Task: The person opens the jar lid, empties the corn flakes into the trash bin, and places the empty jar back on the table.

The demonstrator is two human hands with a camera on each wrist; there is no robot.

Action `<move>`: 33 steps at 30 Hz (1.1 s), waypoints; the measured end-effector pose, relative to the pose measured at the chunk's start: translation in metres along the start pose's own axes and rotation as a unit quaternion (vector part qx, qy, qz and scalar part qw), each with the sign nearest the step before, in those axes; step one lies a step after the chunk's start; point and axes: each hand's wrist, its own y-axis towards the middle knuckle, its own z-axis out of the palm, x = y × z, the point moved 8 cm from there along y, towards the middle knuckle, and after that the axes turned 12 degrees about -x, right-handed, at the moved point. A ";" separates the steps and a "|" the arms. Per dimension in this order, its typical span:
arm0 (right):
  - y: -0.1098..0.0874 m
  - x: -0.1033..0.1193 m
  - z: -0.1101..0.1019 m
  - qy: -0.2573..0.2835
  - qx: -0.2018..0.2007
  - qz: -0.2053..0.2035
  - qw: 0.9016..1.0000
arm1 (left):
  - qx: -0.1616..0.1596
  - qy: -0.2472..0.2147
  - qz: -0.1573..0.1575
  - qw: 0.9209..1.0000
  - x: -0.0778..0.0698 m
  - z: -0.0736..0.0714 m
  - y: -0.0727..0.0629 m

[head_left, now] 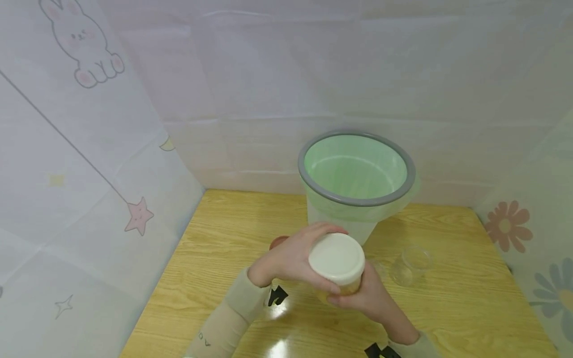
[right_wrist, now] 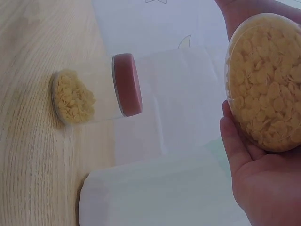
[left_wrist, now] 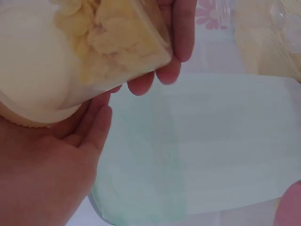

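A clear jar [right_wrist: 265, 80] of yellow flakes, with a white lid [head_left: 336, 256], is held above the table in both hands. My left hand [head_left: 295, 258] wraps around the lid, its thumb and fingers on opposite sides of the rim. Lower down, my right hand [head_left: 364, 298] grips the jar's body, and its fingertips [left_wrist: 141, 84] show along the jar's base in the left wrist view. The jar is tilted, and flakes cover its bottom in the right wrist view. The lid appears to be on the jar.
A white bin with a green liner and grey rim [head_left: 358, 201] stands behind the hands. Left of it is a clear jar of flakes [right_wrist: 75, 99] with a reddish lid [right_wrist: 128, 84], mostly hidden in the head view. An open clear container [head_left: 409, 268] stands at right.
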 end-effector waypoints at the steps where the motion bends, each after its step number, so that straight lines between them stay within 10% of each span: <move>1: 0.000 0.000 0.000 -0.005 0.000 0.000 1.000 | -0.004 -0.001 0.002 1.000 0.001 0.000 0.000; 33: 0.006 0.003 0.008 -0.041 -0.042 0.016 0.998 | -0.084 0.010 0.025 0.996 -0.001 -0.006 -0.007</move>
